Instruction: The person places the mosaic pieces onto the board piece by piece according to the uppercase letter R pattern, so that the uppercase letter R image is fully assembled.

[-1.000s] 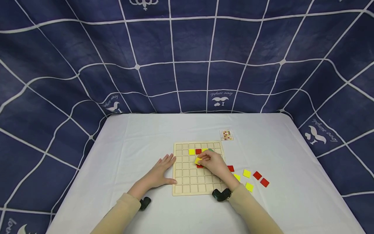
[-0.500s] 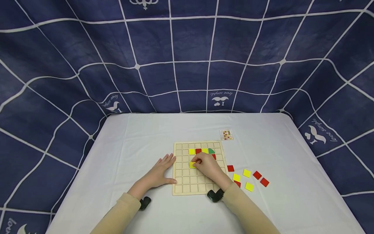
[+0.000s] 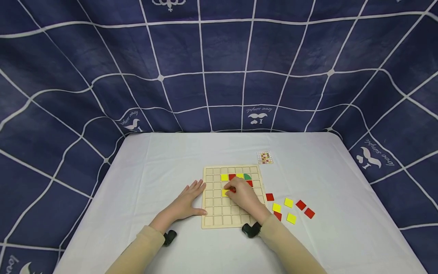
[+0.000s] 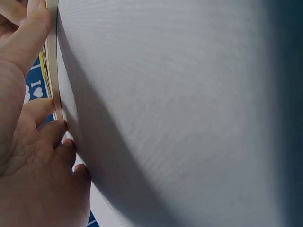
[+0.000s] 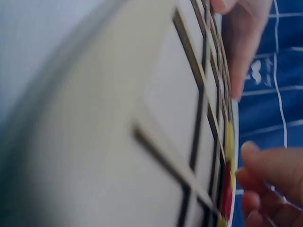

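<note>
A pale wooden grid board [image 3: 218, 220] lies on the white-covered table. My left hand [image 3: 184, 202] is spread flat at its left side, fingertips and thumb right at the edge; the left wrist view shows fingers along the board's rim [image 4: 53, 61]. Over the middle of the grid is my right hand [image 3: 245, 198], thumb and index parted at a square yellow tile [image 3: 224, 193] lying in a cell. A red tile [image 3: 233, 190] shows partly under those fingers. Higher up sit a row of yellow and red tiles and a green quarter-round tile [image 3: 247, 177], with a red tile [image 3: 249, 183] below.
Right of the board lie several loose tiles, among them a yellow tile [image 3: 289, 203] and a red tile [image 3: 309, 213]. A small printed pattern card [image 3: 265, 158] is beyond the board's far right corner. Blue curtains [image 3: 222, 91] surround the table.
My right hand has carried the yellow tile left and lowered it into a cell beside the red one; its thumb and index have since parted. My left hand stays where it was.
</note>
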`<state>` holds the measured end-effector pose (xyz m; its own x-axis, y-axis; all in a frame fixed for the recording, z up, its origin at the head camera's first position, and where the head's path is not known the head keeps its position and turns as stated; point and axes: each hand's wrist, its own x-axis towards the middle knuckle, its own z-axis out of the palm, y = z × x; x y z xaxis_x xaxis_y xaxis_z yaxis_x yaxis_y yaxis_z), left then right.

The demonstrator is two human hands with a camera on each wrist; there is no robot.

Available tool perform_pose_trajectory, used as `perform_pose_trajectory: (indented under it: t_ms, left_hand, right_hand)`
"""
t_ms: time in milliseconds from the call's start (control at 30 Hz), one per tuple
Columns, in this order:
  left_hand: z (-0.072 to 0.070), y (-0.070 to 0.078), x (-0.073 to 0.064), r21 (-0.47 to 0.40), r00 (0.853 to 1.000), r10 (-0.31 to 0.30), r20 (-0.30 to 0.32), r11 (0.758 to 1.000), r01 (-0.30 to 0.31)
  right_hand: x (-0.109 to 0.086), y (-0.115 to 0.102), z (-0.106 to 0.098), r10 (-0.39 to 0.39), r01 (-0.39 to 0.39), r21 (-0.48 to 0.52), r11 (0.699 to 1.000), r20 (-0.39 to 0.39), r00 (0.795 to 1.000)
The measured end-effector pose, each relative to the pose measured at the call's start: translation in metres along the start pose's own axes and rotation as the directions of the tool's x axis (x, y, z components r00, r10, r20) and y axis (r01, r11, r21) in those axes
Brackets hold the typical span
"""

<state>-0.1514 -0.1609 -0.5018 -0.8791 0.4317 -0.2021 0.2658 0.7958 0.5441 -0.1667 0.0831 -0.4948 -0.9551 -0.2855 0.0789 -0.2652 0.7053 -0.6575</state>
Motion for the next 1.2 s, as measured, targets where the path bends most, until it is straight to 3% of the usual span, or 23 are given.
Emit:
perform_pose_trajectory:
  t_ms: [300, 500, 800, 1200]
  left_hand:
    - [0.001, 0.0, 0.001, 0.007, 1.0, 0.005, 0.0, 1.0, -0.005]
    - [-0.001, 0.0, 0.001, 0.008, 1.0, 0.01, -0.001, 1.0, -0.01]
    - [0.001, -0.001, 0.001, -0.002, 1.0, 0.011, -0.009, 1.0, -0.011]
    - [0.003, -0.004, 0.002, 0.008, 1.0, 0.013, 0.0, 1.0, -0.013]
  right_hand:
    - [-0.014, 0.025, -0.038, 0.201, -0.192, 0.191, 0.963, -0.029, 0.979]
    - [-0.027, 0.051, -0.068, 0.307, -0.301, 0.191, 0.934, 0.0, 0.952]
    - [-0.042, 0.078, -0.082, 0.385, -0.384, 0.144, 0.912, 0.028, 0.923]
    - [-0.054, 0.091, -0.081, 0.384, -0.387, 0.09, 0.918, 0.045, 0.922]
